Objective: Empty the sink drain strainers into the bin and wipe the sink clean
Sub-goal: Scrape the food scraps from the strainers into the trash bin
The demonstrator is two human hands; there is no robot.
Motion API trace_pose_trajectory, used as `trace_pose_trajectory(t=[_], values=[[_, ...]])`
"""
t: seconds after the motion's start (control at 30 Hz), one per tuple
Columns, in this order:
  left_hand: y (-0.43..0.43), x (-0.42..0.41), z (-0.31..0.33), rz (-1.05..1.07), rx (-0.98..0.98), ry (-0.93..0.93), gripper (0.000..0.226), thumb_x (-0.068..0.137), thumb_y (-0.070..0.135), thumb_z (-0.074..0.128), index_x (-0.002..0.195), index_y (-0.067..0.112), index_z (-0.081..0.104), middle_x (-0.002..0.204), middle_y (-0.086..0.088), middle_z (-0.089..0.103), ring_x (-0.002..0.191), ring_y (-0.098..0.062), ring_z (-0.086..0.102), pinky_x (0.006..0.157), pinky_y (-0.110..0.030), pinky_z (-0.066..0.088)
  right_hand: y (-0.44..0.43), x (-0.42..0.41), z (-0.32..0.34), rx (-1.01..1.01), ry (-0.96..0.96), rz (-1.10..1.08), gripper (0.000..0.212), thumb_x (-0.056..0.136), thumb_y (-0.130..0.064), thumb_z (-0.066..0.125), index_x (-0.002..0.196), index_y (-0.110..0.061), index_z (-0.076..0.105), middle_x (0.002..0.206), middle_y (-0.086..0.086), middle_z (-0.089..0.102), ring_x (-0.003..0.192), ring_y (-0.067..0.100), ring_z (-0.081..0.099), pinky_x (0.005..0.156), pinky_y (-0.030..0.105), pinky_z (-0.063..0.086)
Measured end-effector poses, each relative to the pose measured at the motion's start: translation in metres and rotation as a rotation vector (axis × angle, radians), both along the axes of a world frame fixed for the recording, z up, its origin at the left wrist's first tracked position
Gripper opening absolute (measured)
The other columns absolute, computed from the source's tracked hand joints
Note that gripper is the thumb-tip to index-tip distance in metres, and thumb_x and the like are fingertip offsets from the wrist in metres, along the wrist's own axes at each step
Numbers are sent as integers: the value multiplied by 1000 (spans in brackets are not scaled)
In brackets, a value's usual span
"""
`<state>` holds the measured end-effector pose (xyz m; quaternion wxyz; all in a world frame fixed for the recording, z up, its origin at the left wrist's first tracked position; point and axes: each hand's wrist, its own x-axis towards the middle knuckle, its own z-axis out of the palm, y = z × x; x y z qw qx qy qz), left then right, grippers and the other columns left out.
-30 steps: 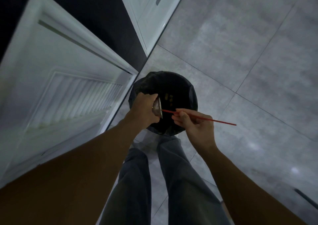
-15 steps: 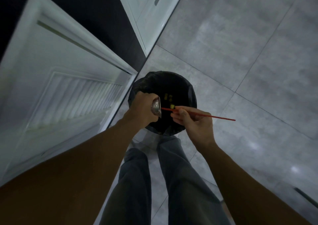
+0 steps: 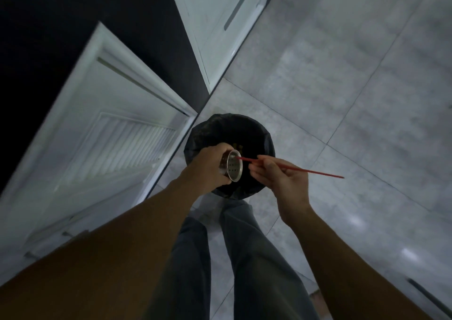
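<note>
1. The left hand (image 3: pixel 209 168) is gripping the metal drain strainer (image 3: pixel 234 166), with its fingers curled round the cup. It is holding the strainer tipped on its side above the near-left part of the bin (image 3: pixel 265 138). The perforated inside is facing right, toward the other hand.
2. The right hand (image 3: pixel 281 177) is pinching a thin red stick (image 3: pixel 308 171) between thumb and fingers. The stick's tip is reaching into the strainer's mouth near the upper rim, and its long tail is jutting out to the right over the floor (image 3: pixel 354 94).
3. The bin, lined with a black bag, is standing on the floor just ahead of the person's trouser legs (image 3: pixel 256 258). A few yellowish bits (image 3: pixel 238 146) are lying inside it, beyond the strainer.
4. On the left, an open white louvred cabinet door (image 3: pixel 117 143) is angling toward the bin. Its lower corner is sitting just beside the bin's left rim, crowding the left forearm on that side.
5. A second white door (image 3: pixel 215 31) is meeting the floor further up, with dark cabinet space between the two doors.
6. To the right of the bin and beyond it, the grey tiled floor is stretching wide, giving the right arm free room.
</note>
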<state>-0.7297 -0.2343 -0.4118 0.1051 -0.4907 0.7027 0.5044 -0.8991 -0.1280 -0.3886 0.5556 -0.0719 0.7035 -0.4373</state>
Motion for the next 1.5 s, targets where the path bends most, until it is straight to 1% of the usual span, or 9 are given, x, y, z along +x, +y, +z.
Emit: trace_pose_trajectory(t=[0.27, 0.5, 0.77, 0.93, 1.03, 1.17, 1.33, 1.4, 1.5], values=[[-6, 36, 115, 186, -66, -22, 104, 58, 32, 90, 145, 34, 32, 132, 0, 59, 118, -22, 59, 97, -41, 54, -16, -32, 107, -52, 156, 129, 17, 99, -13, 63, 108, -5, 75, 95, 13, 79, 91, 29, 78, 87, 52, 61], [-1, 78, 257, 449, -189, 97, 84, 53, 41, 88, 128, 39, 51, 121, 16, 62, 106, -7, 63, 92, -35, 57, -50, -17, 236, -235, 272, 215, 16, 98, -13, 65, 103, -4, 77, 87, 12, 79, 81, 31, 78, 81, 54, 63], [10, 174, 358, 951, -515, 243, 90, 55, 15, 92, 130, 42, 49, 112, 18, 60, 97, 16, 60, 76, -4, 50, -127, 99, 337, -644, 180, 329, 17, 99, -1, 60, 103, 3, 76, 86, 17, 78, 83, 36, 77, 82, 44, 63], [22, 251, 374, 1162, -595, 198, 89, 55, 23, 93, 131, 34, 50, 119, 12, 63, 104, 3, 62, 88, -13, 47, -147, 190, 362, -777, 106, 605, 25, 96, 1, 62, 103, -17, 78, 92, 9, 80, 91, 28, 77, 87, 40, 62], [26, 285, 371, 1247, -628, 204, 73, 55, 30, 91, 119, 38, 56, 108, 24, 66, 97, 15, 61, 82, -3, 45, -154, 238, 360, -831, 159, 702, 25, 95, -4, 64, 105, -23, 77, 92, 2, 80, 90, 23, 77, 83, 33, 62], [29, 335, 356, 1360, -602, 165, 77, 59, 11, 92, 127, 26, 58, 113, 9, 67, 96, 1, 63, 88, -16, 48, -164, 302, 344, -772, 244, 842, 23, 96, -16, 64, 102, -35, 75, 85, -8, 77, 80, 7, 75, 69, 15, 57], [26, 397, 324, 1401, -478, 57, 81, 55, 16, 93, 126, 30, 55, 116, 5, 64, 101, -15, 62, 75, -15, 46, -179, 366, 306, -899, 492, 948, 21, 96, -4, 63, 111, -9, 77, 90, -11, 75, 80, -7, 70, 76, 10, 53], [23, 420, 306, 1444, -402, 20, 81, 53, 20, 93, 123, 35, 56, 120, 1, 65, 104, -19, 64, 82, -27, 53, -182, 384, 290, -909, 583, 983, 22, 96, -2, 62, 114, -5, 75, 88, -15, 71, 76, -16, 65, 73, 4, 49], [16, 445, 274, 1450, -310, -48, 89, 53, 21, 96, 132, 27, 55, 129, -9, 63, 117, -26, 62, 100, -40, 54, -185, 398, 275, -887, 666, 1120, 29, 101, -8, 55, 124, -7, 71, 81, -12, 64, 66, -6, 58, 66, 14, 46]])
